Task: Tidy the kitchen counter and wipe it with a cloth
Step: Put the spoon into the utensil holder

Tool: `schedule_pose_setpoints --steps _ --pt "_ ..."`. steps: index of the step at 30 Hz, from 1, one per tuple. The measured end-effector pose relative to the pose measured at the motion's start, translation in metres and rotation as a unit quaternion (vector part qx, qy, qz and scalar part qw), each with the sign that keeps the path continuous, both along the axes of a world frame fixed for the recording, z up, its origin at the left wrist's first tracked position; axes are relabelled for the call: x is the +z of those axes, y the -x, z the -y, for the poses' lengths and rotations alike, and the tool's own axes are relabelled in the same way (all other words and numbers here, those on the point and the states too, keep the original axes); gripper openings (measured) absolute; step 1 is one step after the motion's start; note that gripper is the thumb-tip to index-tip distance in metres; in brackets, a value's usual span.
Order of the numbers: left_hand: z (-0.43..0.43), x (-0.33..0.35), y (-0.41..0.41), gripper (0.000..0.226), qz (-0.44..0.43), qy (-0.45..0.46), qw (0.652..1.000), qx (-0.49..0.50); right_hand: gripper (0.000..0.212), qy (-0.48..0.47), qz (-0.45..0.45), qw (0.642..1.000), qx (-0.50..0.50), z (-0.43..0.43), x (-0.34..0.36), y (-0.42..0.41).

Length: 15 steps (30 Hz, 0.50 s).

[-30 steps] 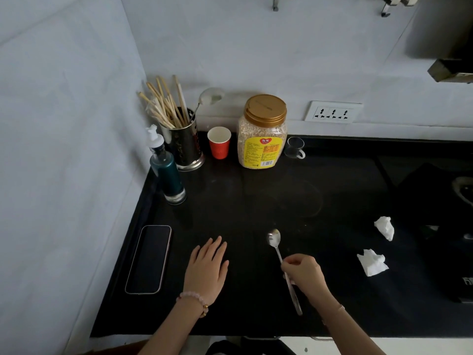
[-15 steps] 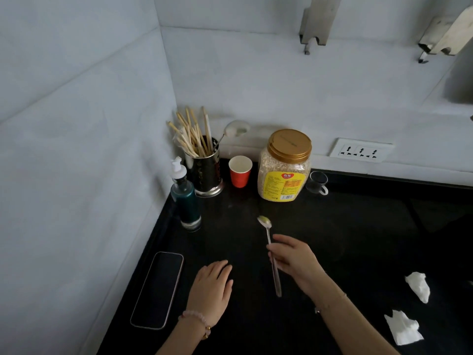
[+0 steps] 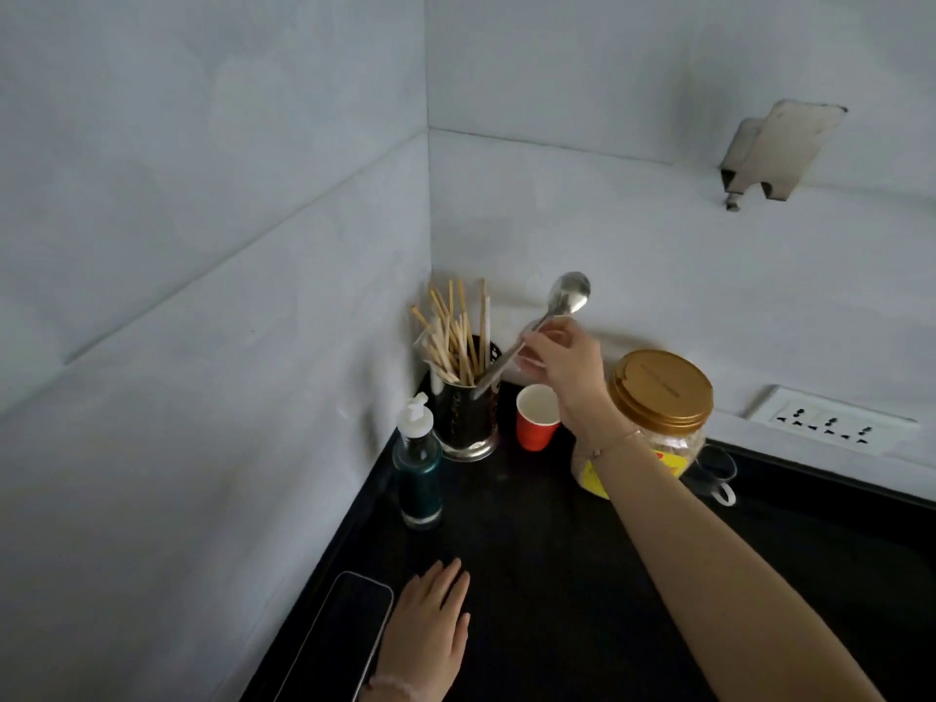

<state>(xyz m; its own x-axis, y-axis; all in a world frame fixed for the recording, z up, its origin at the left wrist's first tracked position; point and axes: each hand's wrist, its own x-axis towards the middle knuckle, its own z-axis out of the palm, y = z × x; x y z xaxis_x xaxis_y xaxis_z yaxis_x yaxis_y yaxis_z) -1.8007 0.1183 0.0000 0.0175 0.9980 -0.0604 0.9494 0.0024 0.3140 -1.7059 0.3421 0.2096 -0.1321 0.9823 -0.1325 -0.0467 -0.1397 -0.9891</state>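
A black kitchen counter (image 3: 582, 590) fills the lower right of the view, running into a corner formed by two pale grey walls. In that corner stands a shiny metal utensil holder (image 3: 463, 423) packed with wooden chopsticks (image 3: 453, 336) that fan upward. The person's right hand (image 3: 562, 362) reaches across the counter to it, arm stretched from the lower right, and pinches a metal spoon (image 3: 537, 329) by its handle between thumb and fingertips. The spoon is tilted, its bowl up and to the right near the back wall, its handle end angled down at the holder's rim; whether the tip is already inside cannot be told. Just in front of the holder, to the left, stands a clear pump bottle (image 3: 418, 473) of dark teal liquid with a white pump. To the holder's right sits a small red paper cup (image 3: 536, 417), open and white inside, partly behind the reaching wrist. Further right is a clear plastic jar (image 3: 658, 397) with a gold lid and yellow label, the forearm crossing in front of it. Behind the jar, a small glass cup (image 3: 716, 473) with a handle is partly visible. A white wall socket (image 3: 830, 423) sits above the counter's back edge. Near the bottom edge, the left hand (image 3: 428, 635) rests flat on the counter, fingers together and holding nothing, just beside a dark phone (image 3: 339, 640) lying face up along the left wall.
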Motion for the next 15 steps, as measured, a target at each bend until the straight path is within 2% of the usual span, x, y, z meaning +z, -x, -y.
schedule_pose_setpoints --steps 3,6,9,15 --pt "-0.002 -0.008 -0.002 0.046 0.002 -0.010 1.000 0.003 0.007 -0.051 0.050 0.997 -0.039 -0.021 0.006 0.019" --pt "-0.004 -0.012 -0.003 0.047 0.007 -0.023 1.000 0.004 0.004 -0.096 0.145 0.983 -0.052 -0.030 -0.002 0.030" --pt "-0.005 -0.012 0.000 0.048 0.010 -0.027 1.000 -0.001 0.018 -0.142 0.255 0.956 -0.034 -0.027 -0.014 0.035" --pt "-0.005 -0.014 0.001 0.048 0.002 -0.030 1.000 0.002 0.013 -0.233 0.357 0.904 -0.011 -0.016 -0.024 0.037"
